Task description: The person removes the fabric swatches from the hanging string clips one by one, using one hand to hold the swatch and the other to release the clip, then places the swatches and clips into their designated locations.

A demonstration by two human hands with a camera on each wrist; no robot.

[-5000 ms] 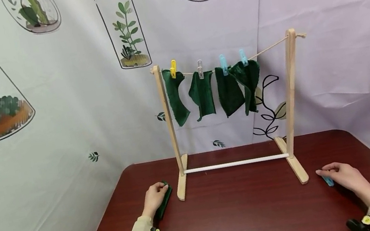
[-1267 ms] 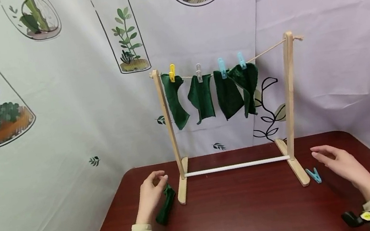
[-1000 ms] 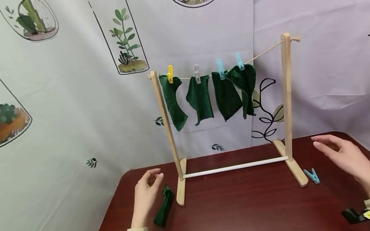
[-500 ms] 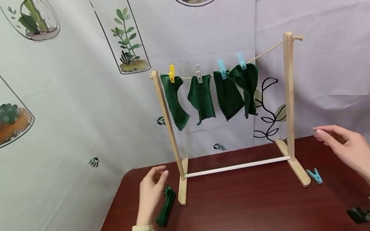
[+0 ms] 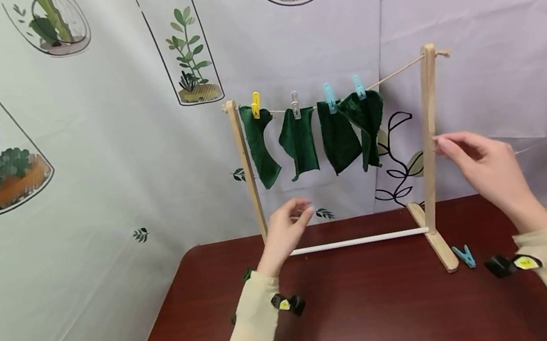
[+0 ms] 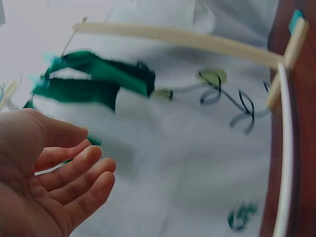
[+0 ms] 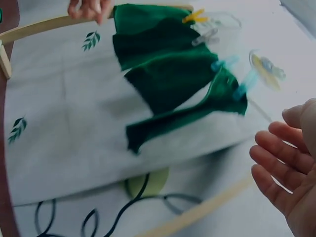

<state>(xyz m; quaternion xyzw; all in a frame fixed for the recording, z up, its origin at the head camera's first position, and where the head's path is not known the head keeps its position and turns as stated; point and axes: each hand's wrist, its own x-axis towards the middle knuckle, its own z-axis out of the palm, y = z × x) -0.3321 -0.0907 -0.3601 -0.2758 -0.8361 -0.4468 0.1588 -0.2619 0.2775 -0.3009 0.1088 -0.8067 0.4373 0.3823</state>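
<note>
Several green cloths hang on a string between two wooden posts; the leftmost cloth has a yellow clothespin, the one beside it a clear clothespin. Two blue clothespins grip the cloths at the right. My left hand is raised below the hanging cloths, fingers loosely bent and nothing in them. Beside the right post, my right hand is up with its fingers relaxed, also holding nothing in the right wrist view. My left sleeve mostly hides another green cloth on the table.
A loose blue clothespin lies on the dark red table next to the rack's right foot. The white crossbar joins the posts low down. Behind hangs a white backdrop with printed plants.
Earlier my left hand pinched the green cloth and my right the blue clothespin; both now lie let go. Since then my left hand has moved right and up, my right hand up beside the post.
</note>
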